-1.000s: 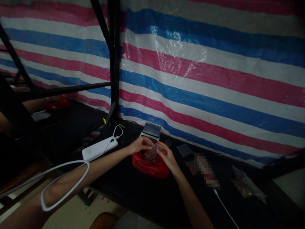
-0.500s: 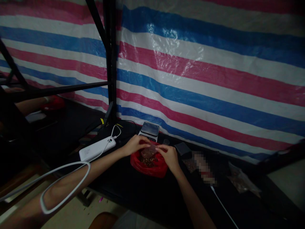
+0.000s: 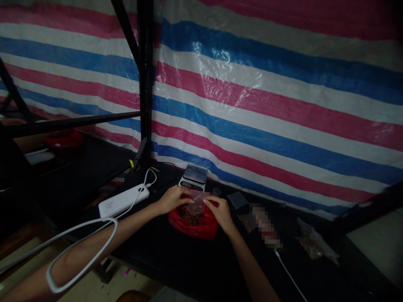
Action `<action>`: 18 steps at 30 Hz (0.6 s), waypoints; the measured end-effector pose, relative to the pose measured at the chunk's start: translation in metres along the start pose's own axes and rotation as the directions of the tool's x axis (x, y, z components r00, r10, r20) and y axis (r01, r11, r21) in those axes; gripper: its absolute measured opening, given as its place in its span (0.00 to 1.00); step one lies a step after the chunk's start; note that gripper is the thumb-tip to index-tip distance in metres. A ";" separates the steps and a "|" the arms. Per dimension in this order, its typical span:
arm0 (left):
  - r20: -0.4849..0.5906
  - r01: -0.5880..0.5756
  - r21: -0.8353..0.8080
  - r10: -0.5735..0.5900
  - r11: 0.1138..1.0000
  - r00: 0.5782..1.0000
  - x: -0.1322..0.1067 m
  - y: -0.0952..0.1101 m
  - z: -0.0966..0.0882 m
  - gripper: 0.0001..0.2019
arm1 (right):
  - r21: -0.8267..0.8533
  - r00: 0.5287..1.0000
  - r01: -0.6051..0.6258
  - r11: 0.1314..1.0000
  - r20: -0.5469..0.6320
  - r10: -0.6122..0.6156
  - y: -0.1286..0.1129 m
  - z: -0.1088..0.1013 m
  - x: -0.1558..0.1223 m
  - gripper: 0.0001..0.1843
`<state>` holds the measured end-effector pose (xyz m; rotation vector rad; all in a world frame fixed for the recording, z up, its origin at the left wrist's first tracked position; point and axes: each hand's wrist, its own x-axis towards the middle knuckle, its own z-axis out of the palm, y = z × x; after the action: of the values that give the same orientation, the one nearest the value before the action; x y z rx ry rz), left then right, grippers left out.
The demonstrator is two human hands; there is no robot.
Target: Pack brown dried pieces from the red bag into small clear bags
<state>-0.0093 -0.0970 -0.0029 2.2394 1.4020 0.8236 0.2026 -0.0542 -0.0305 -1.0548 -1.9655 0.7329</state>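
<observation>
A small clear plastic bag (image 3: 197,200) partly filled with brown bits is held upright between both hands, just above an open red bag (image 3: 193,224) full of the same brown bits. My left hand (image 3: 171,199) pinches the clear bag's left top edge. My right hand (image 3: 219,211) pinches its right top edge. The red bag rests on the dark table (image 3: 176,256). A small digital scale (image 3: 193,177) stands just behind the hands.
A white power bank (image 3: 122,201) with a white cable (image 3: 78,235) lies left of the red bag. Filled clear bags (image 3: 315,245) and a dark pouch (image 3: 238,200) lie to the right. A black metal post (image 3: 145,84) stands before a striped tarp. Another person's arm (image 3: 31,140) is at far left.
The clear bag was lowered toward the red bag half a second ago and is now raised slightly with its mouth held apart. The view has shifted a little.
</observation>
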 end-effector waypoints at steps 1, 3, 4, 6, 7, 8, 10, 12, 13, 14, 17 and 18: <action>0.013 0.009 0.031 -0.009 0.999 1.000 -0.001 -0.002 0.000 0.15 | 0.006 1.000 -0.004 1.000 -0.016 0.004 0.001 0.001 0.000 0.10; 0.030 0.019 0.074 -0.021 0.997 0.999 -0.004 -0.005 0.001 0.13 | 0.030 0.999 -0.007 1.000 -0.033 0.008 0.003 0.002 -0.001 0.11; 0.030 0.021 0.086 -0.024 0.996 0.999 -0.005 -0.006 0.001 0.12 | 0.047 0.999 -0.005 0.999 -0.033 0.006 0.004 0.003 -0.002 0.11; 0.016 0.030 0.096 -0.031 0.995 0.999 -0.005 -0.007 0.003 0.11 | 0.070 1.000 0.005 0.998 -0.018 -0.003 0.005 0.003 -0.003 0.11; 0.007 0.035 0.096 -0.036 0.995 0.999 -0.006 -0.006 0.004 0.11 | 0.070 1.000 0.009 0.998 -0.011 -0.008 0.005 0.003 -0.004 0.11; 0.004 0.040 0.094 -0.041 0.995 0.999 -0.006 -0.006 0.005 0.10 | 0.064 1.000 0.012 0.998 -0.013 -0.011 0.005 0.003 -0.004 0.11; 0.006 0.049 0.093 -0.050 0.994 0.999 -0.005 -0.004 0.006 0.11 | 0.060 0.999 0.013 0.998 -0.031 -0.011 0.004 0.003 -0.005 0.10; -0.001 0.063 0.106 -0.063 0.992 0.998 -0.006 -0.002 0.008 0.13 | 0.074 0.998 0.014 0.997 -0.054 -0.010 0.002 0.003 -0.005 0.10; -0.011 0.071 0.116 -0.070 0.991 0.998 -0.006 -0.002 0.009 0.13 | 0.079 0.998 0.016 0.997 -0.060 -0.012 0.001 0.003 -0.005 0.10; -0.026 0.079 0.123 -0.076 0.989 0.997 -0.006 -0.001 0.010 0.12 | 0.078 0.998 0.020 0.997 -0.063 -0.016 0.001 0.004 -0.005 0.10; -0.085 0.102 0.123 -0.092 0.987 0.992 -0.004 0.001 0.011 0.12 | 0.040 0.997 0.027 0.999 -0.067 -0.024 0.003 0.005 -0.003 0.12; -0.101 0.108 0.116 -0.097 0.987 0.990 -0.004 0.001 0.012 0.11 | 0.023 0.998 0.024 0.999 -0.062 -0.023 0.004 0.004 -0.002 0.13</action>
<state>-0.0020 -0.1011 -0.0118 2.2205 1.6376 0.8406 0.2017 -0.0545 -0.0370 -1.0266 -1.9092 0.7009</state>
